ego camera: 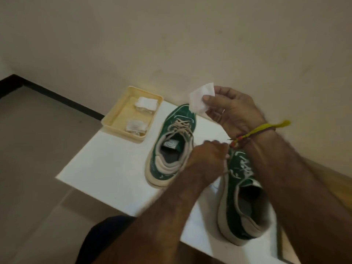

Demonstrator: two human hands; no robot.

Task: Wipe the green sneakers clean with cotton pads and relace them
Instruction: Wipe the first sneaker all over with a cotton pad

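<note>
Now: pad up in right hand, left hand on near shoe

Landmark = laced shoe [172, 143], green suede, cream sole and collar, beige laces done up, grey label on the tongue, white scuff marks near the toe. It sits on the white tabletop [106, 174], toe toward the wall [171, 44].

Second shoe [242, 199] is nearer the camera and to its right, same colours, white marks on the side, lacing mostly hidden by the arms.

Right hand [234, 111] is above and right of the laced shoe's toe, thumb and fingers pinching a white square pad [201, 98]. Yellow thread band on that wrist.

Left hand [207, 159] is curled just right of its heel, at the second shoe's front; whether it grips a lace, cannot tell.

Cream tray [114, 119] left of the laced shoe holds two pad stacks [146, 104].
</note>
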